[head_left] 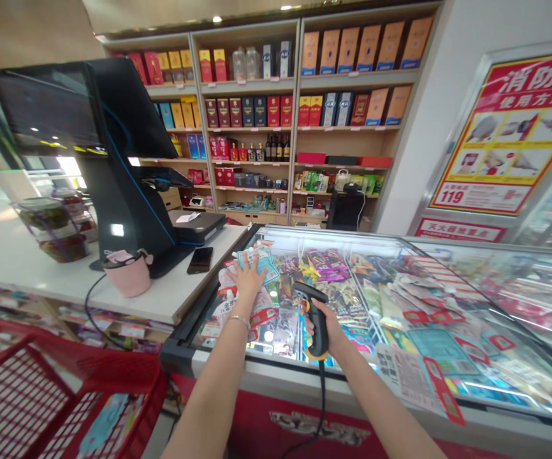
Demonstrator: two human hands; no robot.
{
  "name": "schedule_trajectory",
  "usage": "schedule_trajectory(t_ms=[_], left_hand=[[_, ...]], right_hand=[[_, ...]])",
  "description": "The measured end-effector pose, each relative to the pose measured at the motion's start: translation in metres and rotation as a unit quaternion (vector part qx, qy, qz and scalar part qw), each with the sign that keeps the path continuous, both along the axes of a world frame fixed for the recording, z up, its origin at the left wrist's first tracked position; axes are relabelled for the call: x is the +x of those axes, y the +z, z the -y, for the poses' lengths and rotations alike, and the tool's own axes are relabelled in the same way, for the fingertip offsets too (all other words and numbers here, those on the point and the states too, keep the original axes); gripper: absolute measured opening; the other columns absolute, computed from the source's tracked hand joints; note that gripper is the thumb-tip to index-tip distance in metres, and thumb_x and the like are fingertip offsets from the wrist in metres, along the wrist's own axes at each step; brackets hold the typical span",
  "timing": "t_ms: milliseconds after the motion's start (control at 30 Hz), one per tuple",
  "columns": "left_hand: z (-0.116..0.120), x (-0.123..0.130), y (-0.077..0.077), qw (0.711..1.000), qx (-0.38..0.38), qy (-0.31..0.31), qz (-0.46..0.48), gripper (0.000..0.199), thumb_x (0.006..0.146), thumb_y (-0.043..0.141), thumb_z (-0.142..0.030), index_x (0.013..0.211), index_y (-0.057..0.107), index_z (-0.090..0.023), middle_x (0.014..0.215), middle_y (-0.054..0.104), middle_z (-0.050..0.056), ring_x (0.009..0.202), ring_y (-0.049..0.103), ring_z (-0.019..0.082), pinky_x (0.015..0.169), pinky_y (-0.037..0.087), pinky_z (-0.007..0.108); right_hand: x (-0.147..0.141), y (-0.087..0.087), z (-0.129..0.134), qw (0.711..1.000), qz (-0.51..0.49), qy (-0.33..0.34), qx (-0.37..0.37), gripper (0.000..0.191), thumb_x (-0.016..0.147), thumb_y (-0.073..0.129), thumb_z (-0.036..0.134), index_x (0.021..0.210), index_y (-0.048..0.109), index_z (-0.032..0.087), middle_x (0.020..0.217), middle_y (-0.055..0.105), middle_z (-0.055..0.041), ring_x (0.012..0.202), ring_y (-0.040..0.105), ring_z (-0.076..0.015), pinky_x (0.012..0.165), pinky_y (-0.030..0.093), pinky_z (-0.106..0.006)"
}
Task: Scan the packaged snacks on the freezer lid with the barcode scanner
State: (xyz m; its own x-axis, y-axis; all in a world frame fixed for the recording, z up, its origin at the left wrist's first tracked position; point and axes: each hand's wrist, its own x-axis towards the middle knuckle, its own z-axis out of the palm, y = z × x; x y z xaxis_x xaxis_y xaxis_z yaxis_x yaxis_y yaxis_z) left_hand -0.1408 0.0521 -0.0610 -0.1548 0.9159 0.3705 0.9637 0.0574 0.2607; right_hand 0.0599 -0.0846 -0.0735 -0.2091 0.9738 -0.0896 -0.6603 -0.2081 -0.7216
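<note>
My left hand (pixel 248 277) lies with fingers spread on a light blue packet (pixel 267 262), among pink and white packets (pixel 262 311) piled on the left of the freezer's glass top. In my right hand (pixel 332 325) is a black and yellow barcode scanner (pixel 318 328), its head tilted toward the left and its cable hanging over the freezer's front. More pink-and-white packets (pixel 407 376) and a teal packet (pixel 436 350) rest on the glass to the right of the scanner.
A white counter (pixel 228 252) at the left bears a checkout screen (pixel 51 105), a pink cup (pixel 129 274), a phone (pixel 200 261) and stacked food tubs (pixel 60 239). A red shopping basket (pixel 146 376) stands at lower left. Shelves of boxes (pixel 266 131) line the back wall.
</note>
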Motion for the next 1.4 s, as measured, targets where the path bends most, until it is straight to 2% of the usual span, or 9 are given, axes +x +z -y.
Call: schedule_trajectory(t_ms=[333, 533, 667, 833, 967, 1100, 1233, 1300, 1400], left_hand=[[-0.002, 0.000, 0.007, 1.000, 0.011, 0.010, -0.015, 0.060, 0.085, 0.038, -0.057, 0.139, 0.040, -0.031, 0.150, 0.029, 0.011, 0.137, 0.015, 0.044, 0.102, 0.006, 0.070], [0.003, 0.018, 0.026, 0.995, 0.097, -0.001, -0.037, 0.054, 0.088, 0.038, -0.045, 0.138, 0.043, -0.023, 0.150, 0.028, 0.015, 0.140, 0.011, 0.039, 0.107, 0.009, 0.063], [0.011, 0.063, 0.044, 0.988, 0.130, -0.067, -0.050, 0.057, 0.085, 0.045, -0.035, 0.139, 0.040, -0.019, 0.152, 0.024, 0.014, 0.141, 0.009, 0.035, 0.111, 0.009, 0.057], [0.034, 0.147, 0.053, 0.976, 0.126, -0.176, -0.021, 0.056, 0.086, 0.045, -0.035, 0.139, 0.039, -0.020, 0.152, 0.025, 0.011, 0.141, 0.011, 0.032, 0.113, 0.013, 0.052], [0.057, 0.215, 0.041, 0.957, 0.062, -0.278, 0.054, 0.051, 0.086, 0.045, -0.035, 0.133, 0.044, -0.015, 0.141, 0.042, 0.014, 0.132, 0.034, 0.027, 0.108, 0.027, 0.040], [0.078, 0.266, 0.025, 0.919, -0.080, -0.352, 0.160, 0.044, 0.086, 0.045, -0.038, 0.125, 0.051, -0.017, 0.121, 0.060, 0.012, 0.111, 0.056, 0.022, 0.093, 0.041, 0.033], [0.093, 0.295, 0.013, 0.893, -0.198, -0.367, 0.173, 0.044, 0.086, 0.039, -0.050, 0.090, 0.069, -0.017, 0.094, 0.070, 0.011, 0.093, 0.064, 0.024, 0.082, 0.046, 0.033], [0.096, 0.304, 0.009, 0.895, -0.210, -0.361, 0.156, 0.053, 0.085, 0.036, -0.056, 0.075, 0.070, -0.017, 0.087, 0.070, 0.013, 0.092, 0.064, 0.027, 0.082, 0.046, 0.035], [0.098, 0.317, 0.003, 0.907, -0.206, -0.346, 0.123, 0.060, 0.083, 0.033, -0.062, 0.070, 0.071, -0.018, 0.091, 0.070, 0.014, 0.102, 0.060, 0.030, 0.089, 0.042, 0.040]], right_hand=[[0.003, 0.007, -0.001, 1.000, -0.002, -0.010, 0.017, 0.025, 0.069, 0.067, 0.038, 0.078, 0.063, 0.015, 0.063, 0.059, -0.0002, 0.037, 0.040, -0.0057, 0.033, 0.035, -0.019], [0.051, 0.034, 0.014, 0.995, -0.014, -0.069, 0.071, 0.022, 0.071, 0.066, 0.037, 0.080, 0.062, 0.016, 0.066, 0.059, 0.0001, 0.039, 0.040, -0.0056, 0.033, 0.034, -0.018], [0.103, 0.051, 0.036, 0.986, 0.004, -0.116, 0.116, 0.021, 0.073, 0.064, 0.036, 0.080, 0.061, 0.017, 0.066, 0.059, 0.0005, 0.038, 0.040, -0.0055, 0.032, 0.034, -0.018], [0.168, 0.054, 0.069, 0.973, 0.018, -0.195, 0.123, 0.018, 0.073, 0.063, 0.033, 0.083, 0.061, 0.018, 0.067, 0.059, -0.0002, 0.039, 0.040, -0.0062, 0.033, 0.034, -0.019], [0.213, 0.044, 0.094, 0.959, 0.029, -0.254, 0.125, 0.017, 0.074, 0.063, 0.033, 0.084, 0.062, 0.018, 0.069, 0.059, -0.0009, 0.040, 0.039, -0.0069, 0.032, 0.033, -0.020], [0.250, 0.028, 0.110, 0.954, 0.020, -0.285, 0.095, 0.018, 0.072, 0.066, 0.032, 0.081, 0.062, 0.017, 0.068, 0.059, -0.0006, 0.041, 0.039, -0.0067, 0.033, 0.033, -0.020], [0.272, 0.013, 0.115, 0.956, -0.011, -0.287, 0.066, 0.019, 0.069, 0.067, 0.031, 0.081, 0.061, 0.018, 0.066, 0.057, 0.0008, 0.041, 0.040, -0.0069, 0.034, 0.035, -0.020], [0.277, 0.008, 0.114, 0.955, -0.016, -0.289, 0.066, 0.019, 0.069, 0.067, 0.032, 0.081, 0.060, 0.018, 0.065, 0.056, 0.0010, 0.041, 0.040, -0.0073, 0.034, 0.035, -0.020], [0.278, 0.003, 0.112, 0.955, -0.013, -0.289, 0.066, 0.023, 0.069, 0.067, 0.035, 0.082, 0.061, 0.018, 0.064, 0.056, 0.0009, 0.041, 0.041, -0.0078, 0.034, 0.035, -0.021]])
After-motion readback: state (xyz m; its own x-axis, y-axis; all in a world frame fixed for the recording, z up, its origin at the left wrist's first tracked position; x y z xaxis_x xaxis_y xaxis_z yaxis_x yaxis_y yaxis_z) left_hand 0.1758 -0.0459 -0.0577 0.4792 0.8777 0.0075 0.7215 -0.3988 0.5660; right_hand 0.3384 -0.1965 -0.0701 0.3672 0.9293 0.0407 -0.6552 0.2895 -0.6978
